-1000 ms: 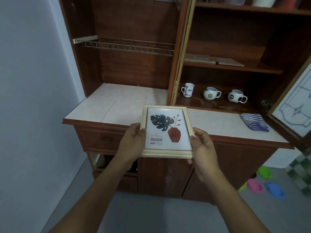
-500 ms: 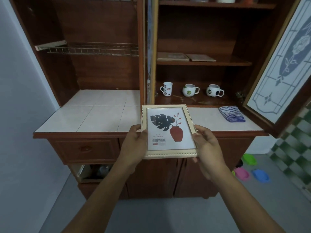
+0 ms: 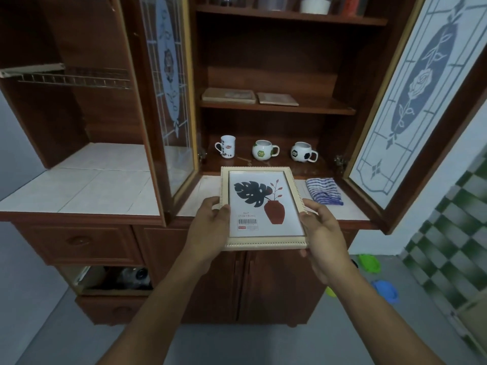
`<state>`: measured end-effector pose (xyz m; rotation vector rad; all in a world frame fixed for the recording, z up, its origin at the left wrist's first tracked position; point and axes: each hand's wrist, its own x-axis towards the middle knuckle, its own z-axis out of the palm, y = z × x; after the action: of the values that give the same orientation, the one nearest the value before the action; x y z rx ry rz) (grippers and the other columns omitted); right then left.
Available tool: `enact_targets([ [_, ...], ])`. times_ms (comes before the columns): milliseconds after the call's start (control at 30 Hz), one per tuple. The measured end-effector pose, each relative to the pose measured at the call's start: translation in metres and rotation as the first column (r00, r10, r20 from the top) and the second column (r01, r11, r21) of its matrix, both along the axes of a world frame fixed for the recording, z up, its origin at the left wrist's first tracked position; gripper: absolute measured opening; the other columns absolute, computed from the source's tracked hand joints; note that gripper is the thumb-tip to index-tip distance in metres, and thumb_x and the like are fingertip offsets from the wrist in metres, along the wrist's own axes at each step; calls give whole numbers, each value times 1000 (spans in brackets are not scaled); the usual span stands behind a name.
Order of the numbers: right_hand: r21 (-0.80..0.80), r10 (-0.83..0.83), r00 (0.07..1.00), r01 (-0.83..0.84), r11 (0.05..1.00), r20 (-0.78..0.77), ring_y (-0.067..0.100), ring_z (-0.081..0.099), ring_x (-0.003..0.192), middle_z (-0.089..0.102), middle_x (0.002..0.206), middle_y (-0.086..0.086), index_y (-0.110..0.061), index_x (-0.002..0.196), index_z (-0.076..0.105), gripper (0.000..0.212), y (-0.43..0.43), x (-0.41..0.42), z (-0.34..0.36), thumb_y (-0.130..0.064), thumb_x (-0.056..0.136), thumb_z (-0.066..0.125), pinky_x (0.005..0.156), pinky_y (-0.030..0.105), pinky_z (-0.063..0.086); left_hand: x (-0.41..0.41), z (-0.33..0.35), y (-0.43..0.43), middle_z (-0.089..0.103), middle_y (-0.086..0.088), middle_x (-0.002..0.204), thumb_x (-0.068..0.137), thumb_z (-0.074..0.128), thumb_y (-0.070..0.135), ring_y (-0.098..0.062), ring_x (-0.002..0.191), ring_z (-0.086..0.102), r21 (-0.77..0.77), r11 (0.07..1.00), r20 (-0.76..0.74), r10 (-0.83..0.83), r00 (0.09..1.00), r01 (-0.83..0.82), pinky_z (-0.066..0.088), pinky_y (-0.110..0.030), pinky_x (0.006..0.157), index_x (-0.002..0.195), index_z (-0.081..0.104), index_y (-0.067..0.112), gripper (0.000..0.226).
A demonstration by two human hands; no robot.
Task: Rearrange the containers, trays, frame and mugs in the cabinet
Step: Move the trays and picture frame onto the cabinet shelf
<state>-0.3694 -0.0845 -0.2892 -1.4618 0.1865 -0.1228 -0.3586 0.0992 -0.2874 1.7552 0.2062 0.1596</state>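
Note:
I hold a cream picture frame (image 3: 259, 204) with a leaf-and-vase print in front of the open cabinet (image 3: 268, 83). My left hand (image 3: 210, 227) grips its left edge and my right hand (image 3: 320, 233) grips its right edge. Three white mugs stand on the lowest shelf: a tall one (image 3: 226, 146), a round one with a green mark (image 3: 264, 149) and a football-patterned one (image 3: 303, 152). Two flat trays (image 3: 228, 95) (image 3: 277, 98) lie on the middle shelf. Containers (image 3: 315, 5) stand on the top shelf, cut off by the frame edge.
Both glass doors hang open, left (image 3: 168, 101) and right (image 3: 411, 106). A striped blue cloth (image 3: 324, 191) lies on the tiled counter (image 3: 87, 185). A wire rack (image 3: 71, 77) sits in the left bay. An open lower drawer (image 3: 110, 280) holds items. Coloured plastic pieces (image 3: 384, 289) lie on the floor.
The view has shifted right and closer, so the right cabinet bay is now centred. The frame stays in both hands, raised slightly toward the mug shelf.

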Motion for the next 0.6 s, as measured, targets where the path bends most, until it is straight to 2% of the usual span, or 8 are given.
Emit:
enact_targets([
  [100, 17, -9, 1000, 9, 1000, 9, 14, 58, 57, 71, 95, 9, -23, 121, 54, 23, -20, 7, 2, -14, 102, 46, 34, 22, 33, 8, 0, -20, 64, 17, 92, 101, 43, 29, -11, 92, 65, 14, 1000, -3, -6, 1000, 6, 54, -42, 90, 133, 48, 24, 33],
  [167, 21, -25, 1000, 25, 999, 14, 13, 57, 54, 70, 96, 11, -21, 123, 54, 24, -30, 15, 2, -14, 102, 46, 34, 21, 32, 15, 1, -30, 63, 17, 93, 101, 42, 29, -9, 93, 64, 28, 999, 2, -17, 1000, 17, 54, -35, 86, 135, 47, 24, 34],
  [267, 23, -33, 999, 32, 999, 33, 11, 56, 49, 71, 89, 7, -20, 126, 53, 25, -40, 26, 1, -14, 102, 48, 32, 21, 32, 26, 4, -39, 63, 10, 104, 103, 40, 28, -1, 83, 60, 54, 997, 21, -56, 998, 55, 48, -11, 58, 133, 46, 22, 32],
  [333, 34, -47, 998, 45, 998, 43, 10, 55, 45, 71, 85, 6, -17, 128, 52, 26, -46, 31, 0, -15, 102, 48, 32, 20, 32, 34, 7, -45, 62, 8, 110, 103, 40, 27, 1, 77, 57, 69, 995, 20, -79, 997, 77, 44, -5, 47, 133, 46, 22, 31],
  [467, 25, -67, 997, 66, 998, 49, 11, 53, 44, 70, 91, 15, -14, 126, 52, 25, -54, 45, 3, -13, 102, 47, 31, 21, 32, 55, 9, -53, 63, 6, 119, 103, 40, 29, -1, 78, 58, 74, 992, 24, -100, 995, 98, 45, -7, 50, 135, 45, 24, 33],
  [600, 9, -88, 995, 88, 996, 35, 15, 53, 48, 68, 105, 24, -13, 127, 52, 26, -62, 61, 7, -13, 102, 47, 30, 21, 32, 77, 10, -61, 63, 3, 124, 103, 39, 31, -7, 92, 60, 87, 987, 10, -133, 991, 132, 46, -12, 60, 137, 44, 23, 35],
])
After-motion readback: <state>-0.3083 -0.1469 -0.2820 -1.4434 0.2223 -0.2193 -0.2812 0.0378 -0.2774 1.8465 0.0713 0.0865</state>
